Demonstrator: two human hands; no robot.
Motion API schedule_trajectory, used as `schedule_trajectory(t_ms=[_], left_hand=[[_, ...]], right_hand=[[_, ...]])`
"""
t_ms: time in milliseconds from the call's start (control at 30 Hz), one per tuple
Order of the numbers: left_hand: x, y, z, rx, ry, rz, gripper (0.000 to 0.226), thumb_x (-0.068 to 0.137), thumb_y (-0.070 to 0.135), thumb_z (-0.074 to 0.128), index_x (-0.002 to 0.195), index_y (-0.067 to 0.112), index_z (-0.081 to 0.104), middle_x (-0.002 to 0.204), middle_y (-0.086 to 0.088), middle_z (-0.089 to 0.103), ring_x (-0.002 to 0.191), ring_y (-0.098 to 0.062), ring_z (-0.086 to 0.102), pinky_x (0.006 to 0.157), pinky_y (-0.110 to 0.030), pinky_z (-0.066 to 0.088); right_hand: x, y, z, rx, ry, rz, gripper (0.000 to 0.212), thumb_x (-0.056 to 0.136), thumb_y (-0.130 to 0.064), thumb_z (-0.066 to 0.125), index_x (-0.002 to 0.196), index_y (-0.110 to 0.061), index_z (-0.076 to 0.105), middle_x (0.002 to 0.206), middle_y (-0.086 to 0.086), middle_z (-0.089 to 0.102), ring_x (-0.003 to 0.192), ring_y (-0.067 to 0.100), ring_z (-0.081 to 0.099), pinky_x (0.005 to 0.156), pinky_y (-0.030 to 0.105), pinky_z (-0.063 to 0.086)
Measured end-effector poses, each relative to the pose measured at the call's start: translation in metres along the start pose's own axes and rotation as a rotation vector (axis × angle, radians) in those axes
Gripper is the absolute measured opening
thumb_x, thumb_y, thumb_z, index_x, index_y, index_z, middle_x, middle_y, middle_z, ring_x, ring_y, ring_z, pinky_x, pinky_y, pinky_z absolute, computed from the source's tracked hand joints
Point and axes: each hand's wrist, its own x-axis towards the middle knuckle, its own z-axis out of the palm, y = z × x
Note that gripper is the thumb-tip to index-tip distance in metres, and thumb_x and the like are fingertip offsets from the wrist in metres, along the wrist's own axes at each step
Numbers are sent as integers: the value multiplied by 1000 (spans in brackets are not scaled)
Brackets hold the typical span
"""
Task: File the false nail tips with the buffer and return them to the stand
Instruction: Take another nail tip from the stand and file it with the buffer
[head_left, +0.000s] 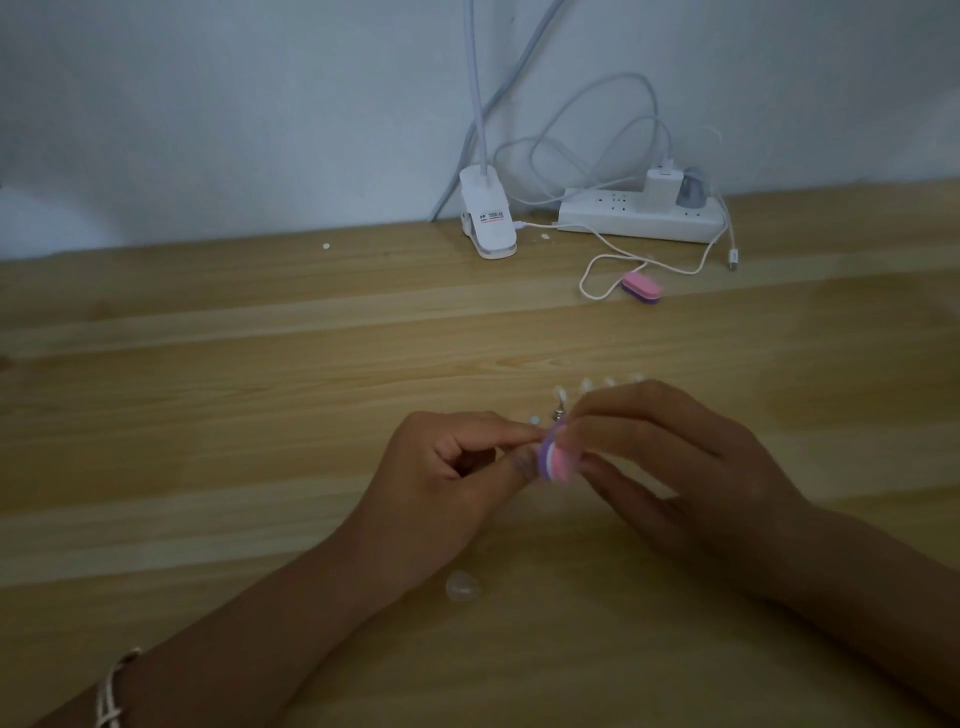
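A pale wooden table (260, 332) meets a plain wall (208, 104), with a power strip (597, 215) and lamp clip (487, 218) at the back. The right hand (660, 457) holds the pink-purple buffer (557, 462). The left hand (457, 462) pinches against it, but I cannot tell what it holds. The stand (586, 387) sits just behind, and a loose nail tip (461, 586) lies nearer.

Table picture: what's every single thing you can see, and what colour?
table: one, light wood, under everything
held buffer: one, pink and purple, in the right hand
spare buffer: one, pink and purple, far side, beside a cable
nail tips: about four, pale, behind the right hand
loose nail tip: one, clear, between the forearms
lamp clip: one, white, by the wall
power strip: one, white, by the wall
cables: several, white, around the strip
bracelet: one, pale, left wrist
left hand: one, fingertips pinched at the held buffer
right hand: one, grips the held buffer
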Motion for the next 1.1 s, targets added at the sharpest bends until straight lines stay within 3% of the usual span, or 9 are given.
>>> schedule_trajectory(t_ms=[100,233,367,533,667,800,900,967,1100], left_hand=[[0,1,0,-2,6,-7,14,82,29,70,82,18,78,73,-8,71,63,-50,55,59,-52,45],[0,3,0,-14,-17,1,12,81,17,68,85,19,79,68,-11,66,58,-29,53,54,-30,40],[1,2,0,-9,-10,-29,12,82,18,66,77,18,77,70,-6,71,65,-42,58,59,-41,45],[0,3,-1,-49,-60,-39,14,82,12,64,76,13,76,64,3,67,63,-3,58,62,-13,42],[0,5,-1,-54,-68,-39,16,83,12,62,76,11,76,63,-2,67,63,-5,59,65,-14,45],[1,6,-1,-77,-130,-47,15,86,9,62,76,10,73,63,7,64,58,4,52,58,-9,38],[2,5,-3,-116,-164,-98,21,95,4,54,82,-2,70,63,2,61,49,7,50,52,-3,35],[2,6,-3,-110,-191,-115,23,97,1,49,84,-2,67,65,2,60,47,7,50,51,-1,34],[3,3,-4,-57,-226,-107,26,97,15,47,83,0,64,64,11,58,47,4,43,50,-7,33]], right_hand=[[2,6,-5,-7,32,52,13,95,-3,65,106,-6,71,111,8,65,101,21,64,87,33,51],[1,-3,2,22,31,-24,21,95,-4,66,115,-11,65,115,4,61,103,18,63,87,30,51],[2,6,-3,-45,35,45,13,94,-3,65,105,-5,72,109,8,66,98,22,65,82,36,52],[3,-5,3,-103,12,-63,22,93,0,66,112,-11,67,113,3,62,98,19,62,85,29,52],[3,3,-2,-115,36,7,16,92,-1,67,106,-6,72,107,10,67,93,26,66,76,38,54],[3,-6,6,-111,25,-95,19,95,-4,66,114,-8,66,108,12,68,95,25,65,84,32,53],[5,10,-3,-165,39,1,15,92,-2,68,106,-2,74,104,13,69,91,27,68,78,36,54],[5,12,-9,-115,71,75,13,94,-5,65,104,-3,74,105,12,69,93,26,69,82,33,54],[3,-7,-1,-13,5,-15,17,99,-6,61,112,-9,72,115,6,64,103,18,64,91,26,49]])
